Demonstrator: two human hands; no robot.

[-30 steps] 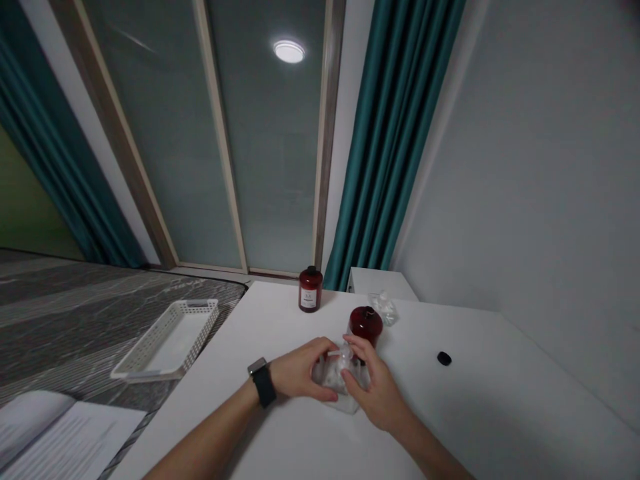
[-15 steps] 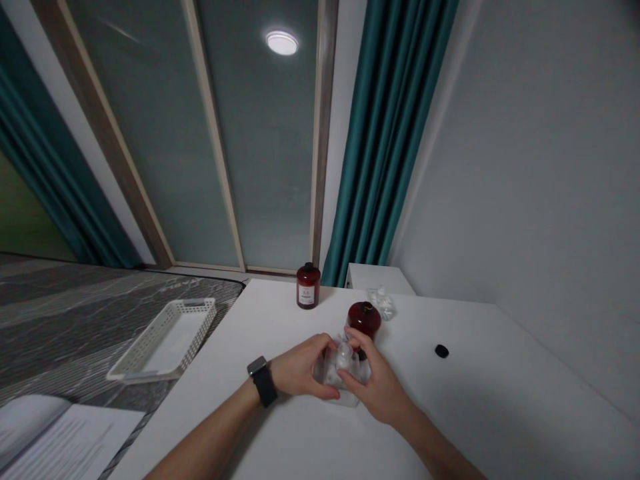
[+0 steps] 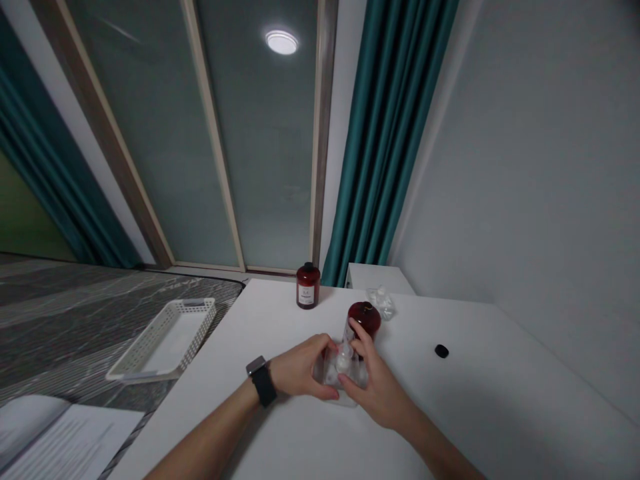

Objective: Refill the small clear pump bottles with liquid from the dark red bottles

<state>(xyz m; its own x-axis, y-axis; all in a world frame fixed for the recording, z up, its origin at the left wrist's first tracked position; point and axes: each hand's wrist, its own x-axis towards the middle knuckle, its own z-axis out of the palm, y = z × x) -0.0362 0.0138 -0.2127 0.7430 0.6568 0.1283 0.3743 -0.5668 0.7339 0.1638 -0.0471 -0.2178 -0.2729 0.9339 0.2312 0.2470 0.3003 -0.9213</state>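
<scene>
A clear, squarish plastic bottle point(image 3: 345, 393) with a translucent pump top point(image 3: 344, 357) stands on the white table. My left hand point(image 3: 306, 365), with a dark watch point(image 3: 262, 381) on its wrist, curls around the bottle's left side. At the right of the pump top, my right hand point(image 3: 373, 383) has its thumb and fingers closed around it; the index finger points up. Just behind that hand is a dark red bottle point(image 3: 364, 316) with an uncapped neck, partly covered by my fingers. Another dark red bottle point(image 3: 308, 287) with a white label and black top stands farther back.
Crumpled clear plastic point(image 3: 382, 303) lies behind the nearer red bottle. To the right is a small black cap point(image 3: 441, 351). A white basket point(image 3: 197, 333) and an open book point(image 3: 85, 440) lie left of the table point(image 3: 310, 440). A white cabinet point(image 3: 383, 277) stands behind.
My right index finger has lifted and straightened upward, and the hand has shifted slightly at the pump top. My left hand keeps its place on the clear bottle.
</scene>
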